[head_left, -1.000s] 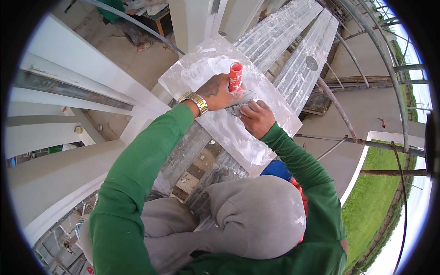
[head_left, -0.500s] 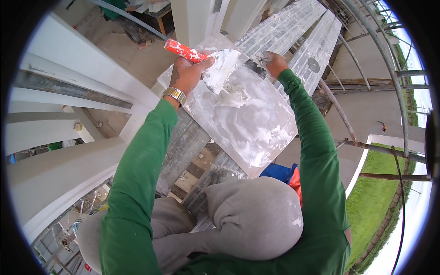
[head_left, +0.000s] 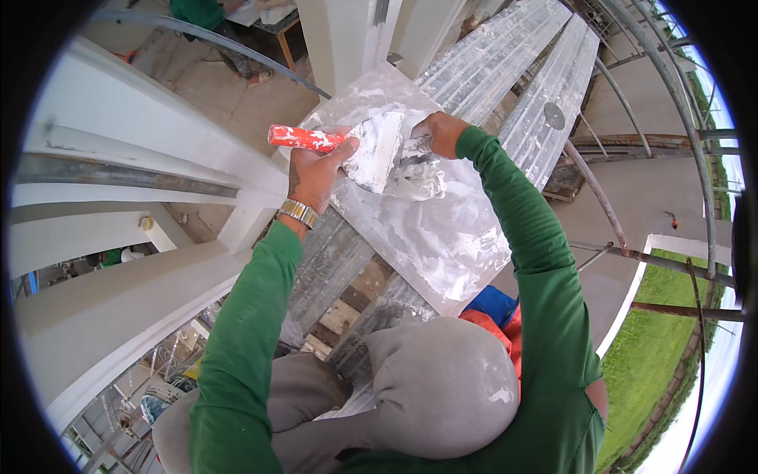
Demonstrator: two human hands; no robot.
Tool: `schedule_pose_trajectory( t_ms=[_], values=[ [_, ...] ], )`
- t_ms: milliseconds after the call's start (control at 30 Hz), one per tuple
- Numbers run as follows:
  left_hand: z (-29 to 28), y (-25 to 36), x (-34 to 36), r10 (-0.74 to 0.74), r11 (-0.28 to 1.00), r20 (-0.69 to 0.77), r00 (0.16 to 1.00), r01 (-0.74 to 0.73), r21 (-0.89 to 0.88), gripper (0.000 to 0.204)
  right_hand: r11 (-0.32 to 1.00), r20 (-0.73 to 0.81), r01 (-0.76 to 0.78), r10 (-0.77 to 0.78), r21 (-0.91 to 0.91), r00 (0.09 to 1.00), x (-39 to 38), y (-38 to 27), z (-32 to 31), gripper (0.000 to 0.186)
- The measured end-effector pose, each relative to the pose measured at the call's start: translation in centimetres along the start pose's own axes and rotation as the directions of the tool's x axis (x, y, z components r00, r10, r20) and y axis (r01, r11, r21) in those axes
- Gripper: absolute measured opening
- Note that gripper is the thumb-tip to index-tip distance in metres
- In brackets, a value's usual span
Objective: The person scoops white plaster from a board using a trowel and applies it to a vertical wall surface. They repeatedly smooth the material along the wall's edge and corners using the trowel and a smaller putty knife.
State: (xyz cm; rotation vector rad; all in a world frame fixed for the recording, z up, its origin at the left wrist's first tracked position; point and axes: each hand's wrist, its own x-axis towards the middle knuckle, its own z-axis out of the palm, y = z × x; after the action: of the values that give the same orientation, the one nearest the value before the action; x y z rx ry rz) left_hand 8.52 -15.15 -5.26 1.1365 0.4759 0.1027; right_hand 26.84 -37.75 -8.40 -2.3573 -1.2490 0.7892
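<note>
My left hand, with a metal-band watch at its wrist, is closed on a red-handled putty knife. White plaster coats its wide blade, which points to the right. My right hand is closed on a smaller metal scraper, its handle hidden in the fingers. The scraper's plaster-smeared blade is close beside the wide blade. Just below both tools is a lump of wet white plaster. It lies on a pale square board streaked with plaster.
Metal scaffold planks run beneath and beyond the board, with gaps between them. Curved scaffold pipes rise on the right. White wall frames stand at left. Blue cloth lies by my knee. Another person is below, far left.
My left hand has moved slightly down and left with the putty knife. My right hand has come left and down, bringing the scraper next to the wide blade and the plaster lump.
</note>
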Motion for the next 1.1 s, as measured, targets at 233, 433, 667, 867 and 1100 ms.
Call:
schedule_pose_trajectory(
  t_ms=[233, 433, 667, 867, 1100],
  values=[
    [4.2, -4.3, -2.8, -0.144, 0.987, -0.193, 0.970, 0.127, -0.099, 0.038, 0.960, -0.746, -0.226, 0.274, 0.169, 0.608, -12.9, -6.7, 4.7, 0.018],
    [9.5, -5.1, -6.9, 0.146, 0.947, -0.164, 0.976, -0.089, 0.309, 0.031, 0.857, -0.803, -0.248, 0.511, 0.451, 0.306, -12.4, -10.1, 7.1, 0.015],
    [11.7, -4.5, -8.7, 0.441, 0.811, 0.113, 0.890, -0.450, 0.373, 0.022, 0.872, -0.823, -0.021, 0.469, 0.489, 0.321, -13.0, -13.0, 6.8, 0.017],
    [7.3, -4.5, -6.5, 0.438, 0.739, 0.307, 0.845, -0.533, 0.412, 0.020, 0.891, -0.846, -0.077, 0.450, 0.447, 0.286, -16.3, -14.1, 5.2, 0.013],
    [2.8, -3.1, -5.3, 0.536, 0.378, 0.640, 0.551, -0.834, 0.402, 0.020, 0.998, -0.864, 0.027, 0.038, 0.059, 0.502, -21.5, -9.3, 2.7, 0.031]
  ],
)
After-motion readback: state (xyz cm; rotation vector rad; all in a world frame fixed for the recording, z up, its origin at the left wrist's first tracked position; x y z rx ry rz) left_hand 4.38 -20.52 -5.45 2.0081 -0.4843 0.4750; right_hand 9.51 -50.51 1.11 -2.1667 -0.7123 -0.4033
